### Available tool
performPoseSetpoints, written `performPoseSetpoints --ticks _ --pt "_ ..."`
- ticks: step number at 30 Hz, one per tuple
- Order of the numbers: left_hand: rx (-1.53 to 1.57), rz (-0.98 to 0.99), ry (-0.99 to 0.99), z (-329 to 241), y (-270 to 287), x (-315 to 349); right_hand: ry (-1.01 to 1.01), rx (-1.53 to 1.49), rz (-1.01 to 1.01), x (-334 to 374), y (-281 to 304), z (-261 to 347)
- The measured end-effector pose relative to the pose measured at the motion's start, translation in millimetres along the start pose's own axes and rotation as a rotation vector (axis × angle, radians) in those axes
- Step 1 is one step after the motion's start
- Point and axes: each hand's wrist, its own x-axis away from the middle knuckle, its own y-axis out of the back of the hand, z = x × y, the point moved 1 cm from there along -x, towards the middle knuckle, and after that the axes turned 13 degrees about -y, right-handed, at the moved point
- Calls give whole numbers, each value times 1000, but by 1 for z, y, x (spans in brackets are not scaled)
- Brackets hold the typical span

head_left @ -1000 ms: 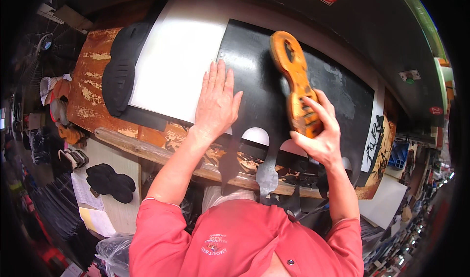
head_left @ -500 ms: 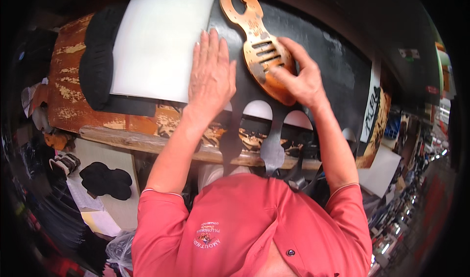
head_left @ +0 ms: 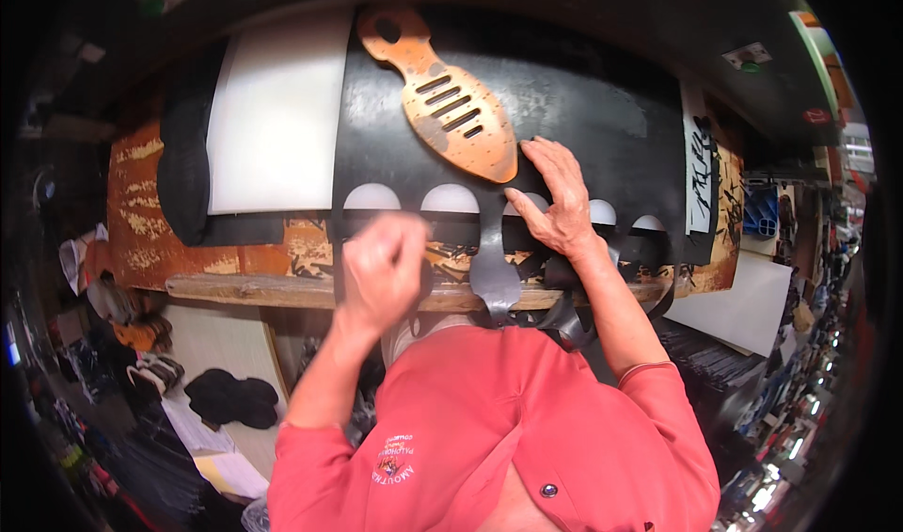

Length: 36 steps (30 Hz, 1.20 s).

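A flat tan template (head_left: 414, 99) with a hole at its narrow end and several slots lies on a black sheet (head_left: 602, 90). My right hand (head_left: 562, 203) rests on the sheet's near part, by the template's pointed end, fingers apart and holding nothing. Rounded cut-outs along the sheet's near edge show white underneath. Black strips, one of them (head_left: 494, 278) in the middle, hang from this edge over the table's front. My left hand (head_left: 381, 267) is curled and blurred above the near edge, left of that strip; whatever it grips is hidden.
A white sheet (head_left: 277, 118) lies left of the black one, beside a dark cut piece (head_left: 185, 156). The worn worktable has a wooden front rail (head_left: 249, 289). Below left are black rounded pieces (head_left: 230, 397). A white board (head_left: 734, 301) stands at the right.
My right hand has let go of the template and moved nearer me. My left hand has come off the sheet toward me and curled. The view has shifted.
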Motion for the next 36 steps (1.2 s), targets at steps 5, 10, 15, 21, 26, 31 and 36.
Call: performPoseSetpoints --ticks 5,10,15,21,26,31,36 --pt "-279 146 -250 -22 -45 58 -15 -136 -122 -6 0 -2" --pt "-444 42 -351 -9 -59 66 -135 -349 -111 -10 17 -2" --pt "-485 15 -346 -11 -59 65 -312 -450 -694 4 127 -41" --pt "-606 -1 -330 11 -60 51 -332 -321 -865 1 240 -95" --pt "-608 -31 -344 15 -61 41 -272 -327 -802 79 195 -90" --pt "-728 -76 -366 -5 -72 44 -180 338 -272 141 138 -69" --pt "-751 -78 -394 -13 -70 43 -287 2 -472 142 133 -73"
